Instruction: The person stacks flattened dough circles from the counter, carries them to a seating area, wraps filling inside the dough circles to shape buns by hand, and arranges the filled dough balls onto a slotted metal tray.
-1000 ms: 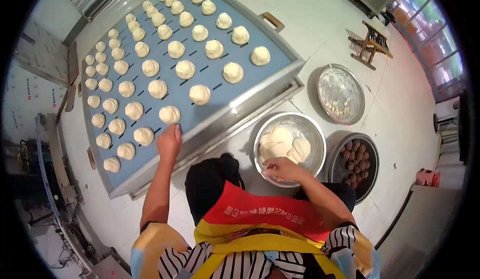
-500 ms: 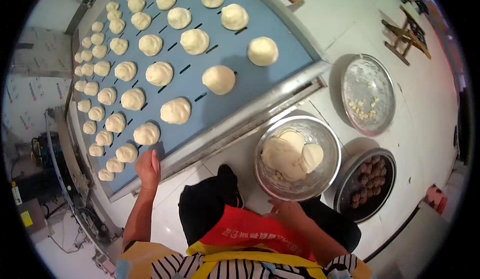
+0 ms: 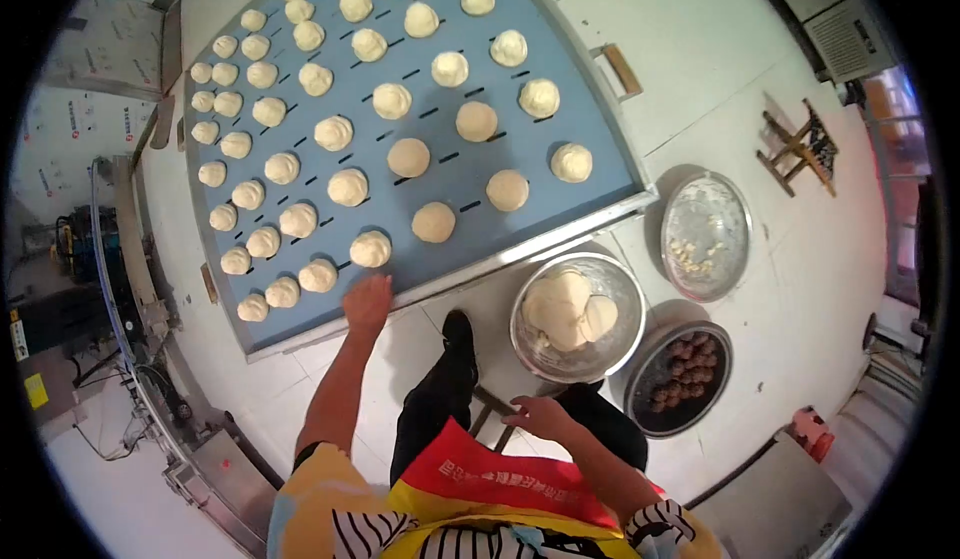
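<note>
My left hand point(image 3: 368, 304) is curled closed at the front metal edge of a blue slotted tray point(image 3: 500, 234). Whether it grips that edge or anything else is hidden. Just beyond it sits a round dough bun point(image 3: 370, 249), the closest of several rows of pale buns. Over my lap, my right hand point(image 3: 540, 419) hangs with loosely bent fingers apart and nothing visible in it. Past that hand, a steel bowl point(image 3: 632, 341) on the floor holds a large lump of dough point(image 3: 562, 309) and smaller cut pieces.
Right of the dough bowl stand a floured basin point(image 3: 742, 244) with dough scraps and a dark-bottomed bowl point(image 3: 640, 414) of brown filling balls. A wooden stool point(image 3: 800, 151) is farther right. Machinery with a rail point(image 3: 125, 334) runs along the left.
My view has risen and shifted, so more floor shows. My left hand has slid slightly right along the tray's front edge. My right hand has moved back from beside the dough bowl.
</note>
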Tool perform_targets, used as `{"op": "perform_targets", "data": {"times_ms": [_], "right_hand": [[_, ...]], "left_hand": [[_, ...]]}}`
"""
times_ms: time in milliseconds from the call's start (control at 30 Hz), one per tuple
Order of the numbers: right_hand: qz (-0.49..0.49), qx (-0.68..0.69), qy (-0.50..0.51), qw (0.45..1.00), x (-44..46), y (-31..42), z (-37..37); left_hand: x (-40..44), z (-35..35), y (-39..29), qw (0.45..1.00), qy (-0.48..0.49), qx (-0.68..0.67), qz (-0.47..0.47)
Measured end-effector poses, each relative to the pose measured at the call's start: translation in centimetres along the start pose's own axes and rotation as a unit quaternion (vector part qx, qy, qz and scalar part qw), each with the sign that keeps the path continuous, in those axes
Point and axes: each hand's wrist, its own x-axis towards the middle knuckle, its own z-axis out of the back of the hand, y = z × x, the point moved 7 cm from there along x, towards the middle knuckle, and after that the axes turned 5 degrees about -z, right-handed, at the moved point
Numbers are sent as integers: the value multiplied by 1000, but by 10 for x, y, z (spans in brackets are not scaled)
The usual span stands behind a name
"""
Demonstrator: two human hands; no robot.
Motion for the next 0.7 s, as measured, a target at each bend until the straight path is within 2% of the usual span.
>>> {"op": "perform_targets", "data": {"times_ms": [33,67,133,200,300,367,400,500,533,567,600,633,667,700], "right_hand": [[-30,51,21,998,-22,15,5],[-26,-7,-11,1000,-38,26,10],[-18,-125,-67,990,-74,45,22],[-73,-96,-48,991,-116,54,38],[-41,-149,-109,982,-181,94,67],[-27,-179,-121,976,-215,115,80],[-61,-184,-122,973,-248,162,99],[-94,-87,-151,980,-272,175,113],[35,-181,-209,960,-266,162,119],[1,-105,-254,962,-276,160,120],[-25,-24,-301,953,-287,158,121],[-78,30,-304,949,-299,162,116],[-136,144,-325,925,-324,180,107],[-136,114,-339,924,-327,182,94]], "left_hand": [[4,3,-3,999,42,1,24],[4,11,-4,995,83,3,47],[-1,54,-26,997,67,-32,25],[-5,102,-41,993,52,-101,32],[-52,190,-43,970,39,-229,67],[-89,228,-17,967,88,-220,89],[-110,240,4,965,114,-213,103],[-149,277,67,966,158,-170,117],[-152,280,89,962,183,-160,122],[-152,286,109,954,206,-171,135],[-148,280,127,969,187,-148,67],[-141,257,149,978,166,-125,-5],[-129,247,165,981,144,-103,-81],[-88,319,147,967,181,-170,-61]]}}
